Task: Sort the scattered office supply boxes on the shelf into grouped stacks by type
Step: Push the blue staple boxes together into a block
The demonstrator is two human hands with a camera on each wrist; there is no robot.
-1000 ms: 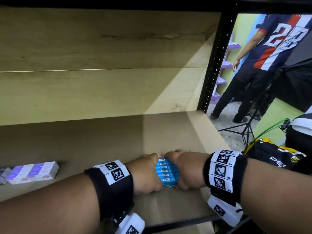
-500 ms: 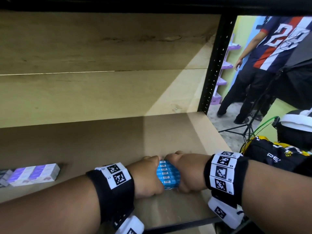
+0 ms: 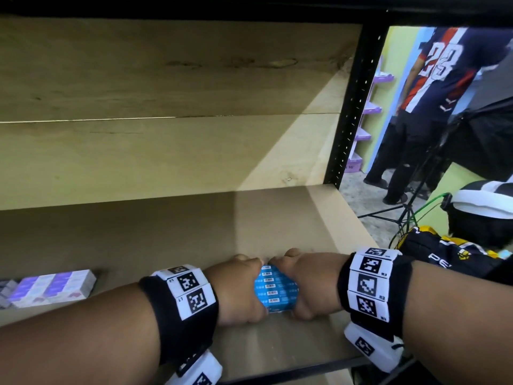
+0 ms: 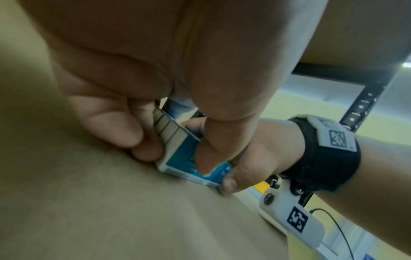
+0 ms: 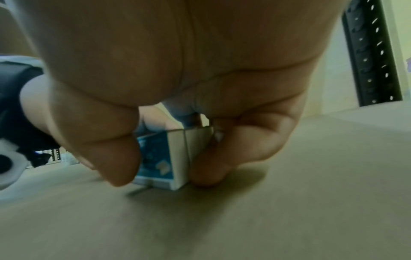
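A row of several small blue boxes [image 3: 276,289] with barcode labels stands on the wooden shelf board [image 3: 172,232], near its front right. My left hand [image 3: 238,287] grips the row from the left and my right hand [image 3: 301,284] grips it from the right, squeezing the boxes together. In the left wrist view my thumb and fingers pinch the blue boxes [image 4: 189,156]. The right wrist view shows thumb and fingers curled round the end of the blue boxes [image 5: 169,158], which rest on the board. A group of purple-and-white boxes [image 3: 52,287] lies at the far left.
A black perforated shelf post [image 3: 352,107] stands at the right back corner. Beyond the shelf's right edge a person in a striped jersey [image 3: 444,73] stands by a tripod [image 3: 408,212]. A wooden back panel [image 3: 166,151] closes the shelf behind.
Both hands stay clamped on the blue boxes in the same spot on the shelf. The person in the background has stepped slightly to the right.
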